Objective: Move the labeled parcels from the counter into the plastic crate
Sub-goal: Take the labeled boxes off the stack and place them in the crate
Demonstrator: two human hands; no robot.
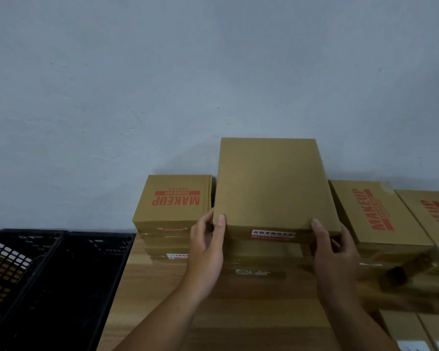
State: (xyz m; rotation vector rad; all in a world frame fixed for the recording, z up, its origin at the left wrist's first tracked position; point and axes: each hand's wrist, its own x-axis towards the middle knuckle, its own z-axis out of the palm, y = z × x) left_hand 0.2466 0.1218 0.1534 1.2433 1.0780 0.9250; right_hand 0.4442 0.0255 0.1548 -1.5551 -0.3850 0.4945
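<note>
My left hand [207,247] and right hand [336,252] grip the near corners of the top parcel [271,186]. Each thumb is pressed flat on its lid and the fingers curl round its sides. The right hand's fingers are mostly hidden from me. To do this lift well, I think I should keep the pressure even on both sides, raise it straight up until it clears the stack [254,262] beneath, and only then swing it left. Tilting early could drag the box below along with it. I can't tell whether it has left the stack yet. The parcel is a flat, plain brown cardboard box, its lid unprinted, with a red-and-white seal sticker [273,233] on the edge between my thumbs. Just beyond my left hand stands a stack topped by a MAKEUP-printed box [173,198], and past my right hand lie two more printed boxes [373,211]. All of it sits on the wooden counter [162,300]. The black plastic crate [61,274] waits low to the left of my left hand.
</note>
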